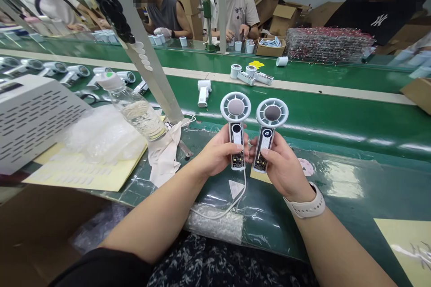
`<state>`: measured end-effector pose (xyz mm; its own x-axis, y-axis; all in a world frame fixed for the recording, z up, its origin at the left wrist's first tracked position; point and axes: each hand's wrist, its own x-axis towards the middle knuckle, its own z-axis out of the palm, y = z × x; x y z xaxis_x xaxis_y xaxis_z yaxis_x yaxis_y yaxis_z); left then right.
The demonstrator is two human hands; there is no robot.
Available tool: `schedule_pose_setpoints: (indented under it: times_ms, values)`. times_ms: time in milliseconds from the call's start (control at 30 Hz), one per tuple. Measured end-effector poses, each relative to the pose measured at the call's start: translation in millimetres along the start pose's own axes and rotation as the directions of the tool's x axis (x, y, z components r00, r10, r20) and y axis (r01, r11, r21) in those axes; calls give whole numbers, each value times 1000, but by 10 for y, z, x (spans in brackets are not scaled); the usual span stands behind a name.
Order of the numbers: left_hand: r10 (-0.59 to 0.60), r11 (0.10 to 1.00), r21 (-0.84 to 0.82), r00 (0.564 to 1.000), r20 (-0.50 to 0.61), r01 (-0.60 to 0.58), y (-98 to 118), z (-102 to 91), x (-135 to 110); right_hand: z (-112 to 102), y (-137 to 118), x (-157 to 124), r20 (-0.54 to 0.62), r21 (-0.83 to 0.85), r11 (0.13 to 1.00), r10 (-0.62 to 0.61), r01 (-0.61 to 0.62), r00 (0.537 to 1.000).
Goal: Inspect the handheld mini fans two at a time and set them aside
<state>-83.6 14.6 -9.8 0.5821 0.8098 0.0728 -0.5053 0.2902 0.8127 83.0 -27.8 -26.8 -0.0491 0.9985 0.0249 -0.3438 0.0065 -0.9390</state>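
- Left hand [218, 154] and right hand [281, 166] are being held close together above the near edge of the green worktop [353, 130], each closed around an upright handle, thumbs toward the front.
- Left handheld fan [236, 119] is being gripped by the left hand, and right handheld fan [272, 114] by the right hand, their white ring-shaped heads standing just apart.
- Digits reading 20 are being shown on the right fan's small screen [267, 133], and circuit boards are being exposed at both handle ends.
- White smartwatch [305, 204] is being worn on the right wrist.
- White cable [240, 193] is being left lying across the worktop below the left hand, beside a bubble-wrap roll [213, 223].
- Clear plastic bottle [138, 112] is being rested on its side near the worktop's left part, beside a crumpled cloth [163, 152] and yellow paper sheet [87, 170].
- Perforated white casing [33, 116] is being kept at the left edge, with a row of similar fans [67, 71] behind it.
- Single fan [204, 92] and white cylinders [235, 71] are being kept toward the far edge.
- Co-worker [235, 13] is being seen across the worktop, handling small parts.
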Motion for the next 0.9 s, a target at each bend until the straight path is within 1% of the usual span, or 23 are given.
schedule_pose_setpoints:
  times_ms: [133,233,333,400,433,500,567,600,667,767,900]
  values:
    - [1,1000,3,1000,9,-1,6,5,-10,33,-6,-4,-7,47,999,-7,8,1000]
    - [-15,1000,27,1000,-11,15,9,10,-7,47,-18,-7,-39,75,997,0,3,999]
    - [-25,999,36,997,-68,28,-2,5,12,44,-20,-4,-56,86,996,33,-28,998]
    - [-11,997,75,991,-134,21,-4,3,20,37,-16,0,-81,80,996,55,-49,995]
    - [2,995,98,989,-146,13,-1,4,19,35,-17,1,-94,77,996,59,-51,994]
    - [18,993,117,994,-107,-6,12,11,11,33,-26,-2,-92,85,996,49,-41,995]
    - [26,993,114,999,-35,-21,24,20,1,36,-46,-12,-58,92,996,23,-18,998]
    - [28,992,120,999,-19,-26,26,22,-1,38,-56,-18,-39,89,996,8,-4,999]
    - [33,988,155,998,-45,-26,18,17,4,41,-67,-27,-24,70,997,-16,18,1000]
    - [15,983,182,994,-110,5,-6,0,20,41,-51,-19,-58,55,998,-14,17,998]
    - [9,984,176,994,-105,10,-23,3,22,40,-7,13,-97,71,997,0,7,995]
